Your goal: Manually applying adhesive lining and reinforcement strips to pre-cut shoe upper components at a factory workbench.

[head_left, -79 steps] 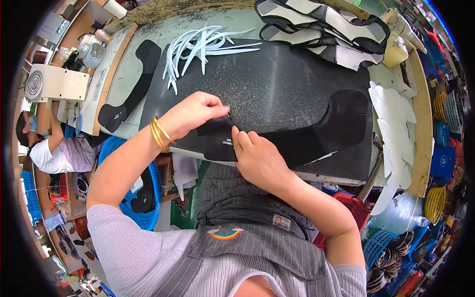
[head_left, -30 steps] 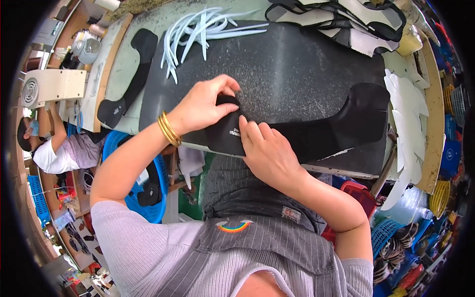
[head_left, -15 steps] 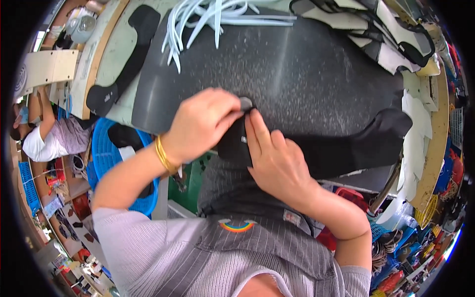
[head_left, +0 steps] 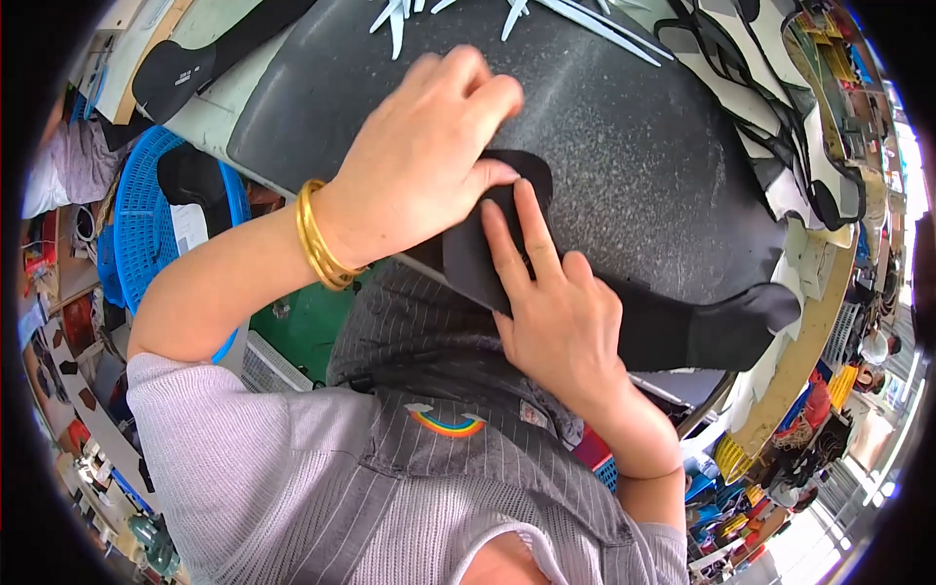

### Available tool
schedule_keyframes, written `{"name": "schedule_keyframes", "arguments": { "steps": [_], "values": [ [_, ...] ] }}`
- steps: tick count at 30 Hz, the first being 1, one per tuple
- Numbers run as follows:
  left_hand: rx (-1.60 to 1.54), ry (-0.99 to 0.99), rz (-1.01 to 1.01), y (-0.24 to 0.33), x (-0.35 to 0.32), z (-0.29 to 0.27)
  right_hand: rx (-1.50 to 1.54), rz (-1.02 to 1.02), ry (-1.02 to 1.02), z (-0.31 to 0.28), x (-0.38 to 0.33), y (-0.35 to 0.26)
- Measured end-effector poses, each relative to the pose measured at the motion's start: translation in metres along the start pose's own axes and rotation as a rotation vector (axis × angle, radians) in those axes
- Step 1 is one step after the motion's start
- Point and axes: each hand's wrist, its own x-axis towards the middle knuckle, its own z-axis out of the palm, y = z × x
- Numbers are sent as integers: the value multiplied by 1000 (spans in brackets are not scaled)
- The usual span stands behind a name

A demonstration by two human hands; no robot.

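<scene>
A long black flat piece with broad rounded ends (head_left: 663, 327) lies along the near edge of the dark speckled board (head_left: 624, 175). My right hand (head_left: 561, 302) rests on its left part, two fingers stretched out flat and pressing down. Above its left end is my left hand (head_left: 419, 146), wearing gold bangles (head_left: 322, 239). The left thumb touches the black piece beside my right fingertips. The other left fingers are bent loosely, apart from the thumb, and somewhat blurred. Part of the piece is hidden under both hands.
Pale blue strips (head_left: 585, 19) lie at the board's far edge. Black-edged white pieces (head_left: 751, 107) are heaped at the far right. Another black piece (head_left: 180, 78) lies far left. A blue basket (head_left: 136, 214) holds black pieces beside my left arm.
My left hand has moved off its pinch at the black piece, its fingers lifting away with the thumb left on it. The piece's left end now lies spread out. The view has shifted.
</scene>
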Motion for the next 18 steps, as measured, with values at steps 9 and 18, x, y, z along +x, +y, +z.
{"name": "schedule_keyframes", "arguments": {
  "steps": [9, 18],
  "values": [
    [-26, -277, 275, 46, -60, 6, 132, -146, 385, 5, -71, 48],
    [-64, -363, 428, 43, -58, 22, 15, -463, 351, 9, -95, 84]
  ]
}}
